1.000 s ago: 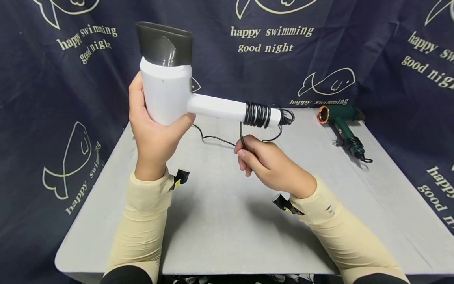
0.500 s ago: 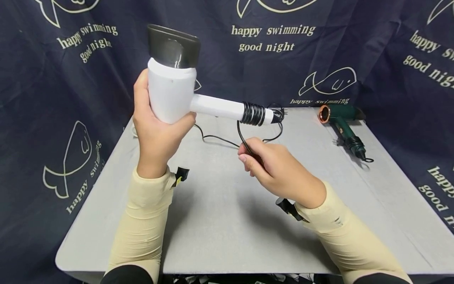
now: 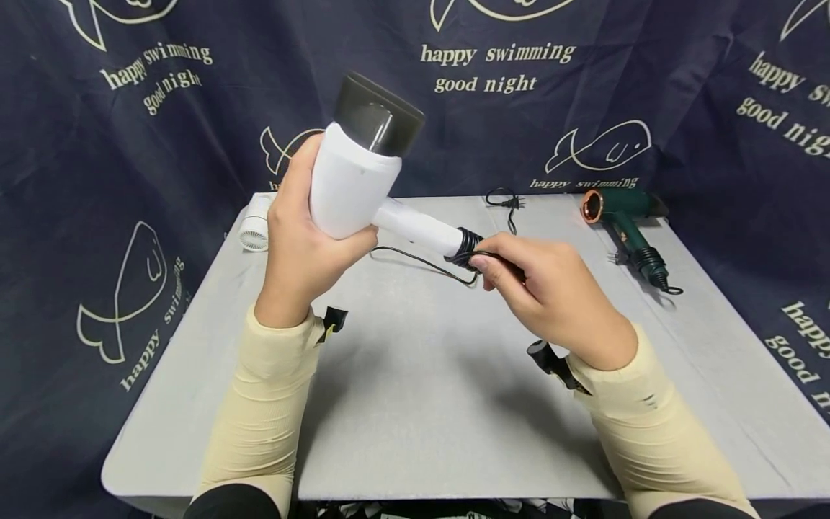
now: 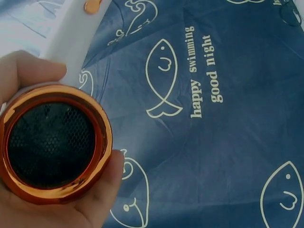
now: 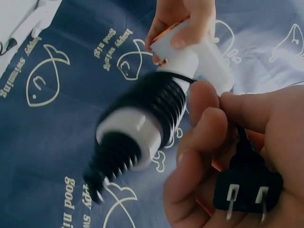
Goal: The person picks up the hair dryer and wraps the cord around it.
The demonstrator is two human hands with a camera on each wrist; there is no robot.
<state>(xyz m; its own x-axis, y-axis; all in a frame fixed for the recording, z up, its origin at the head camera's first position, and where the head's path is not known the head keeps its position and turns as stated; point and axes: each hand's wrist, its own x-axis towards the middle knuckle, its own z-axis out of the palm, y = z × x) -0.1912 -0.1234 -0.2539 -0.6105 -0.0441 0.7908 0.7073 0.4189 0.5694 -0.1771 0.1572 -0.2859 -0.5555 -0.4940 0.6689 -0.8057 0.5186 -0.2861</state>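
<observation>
White dryer point(image 3: 359, 177): gripped above the bench point(image 3: 421, 411) by the left hand point(image 3: 308, 241). Right hand point(image 3: 554, 285): pinches the black cord point(image 5: 180, 76) just beside the coils point(image 3: 464, 249) on the handle point(image 3: 424, 227); plug point(image 5: 248, 190) inside the same hand. Green dryer point(image 3: 625, 223): beyond the right hand.

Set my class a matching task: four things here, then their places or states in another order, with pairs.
1. White plastic hair dryer
2. Thin black cord
3. Dark green hair dryer
4. White round-grilled device

A. Light grey table, back right
B. Pinched by the right hand
C. Table, back left
D. Held by the left hand

Pairs: 1-D, 2-B, 3-A, 4-C
</observation>
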